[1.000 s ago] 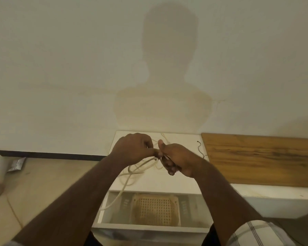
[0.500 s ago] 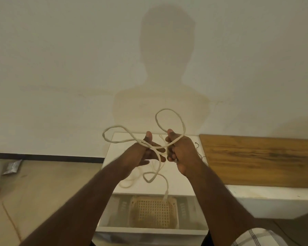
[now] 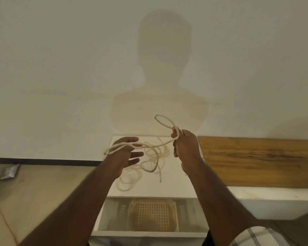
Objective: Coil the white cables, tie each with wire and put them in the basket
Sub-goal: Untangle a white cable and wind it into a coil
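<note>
a low white bench (image 3: 176, 185) stands against the wall, its flat top carrying loose loops of white cables (image 3: 130, 181) that lie tangled across the middle and toward the left front edge, with one cable end pointing toward the front. below the top, an open shelf (image 3: 149, 233) holds a tan lattice basket (image 3: 152, 216), sitting roughly centred in the compartment. to the right, a lower white ledge (image 3: 274, 201) adjoins the bench and bears a brown wooden board (image 3: 256, 160) lying flat against the wall. the tiled floor (image 3: 34, 192) on the left carries a small silvery packet (image 3: 10, 172) near the dark skirting
</note>
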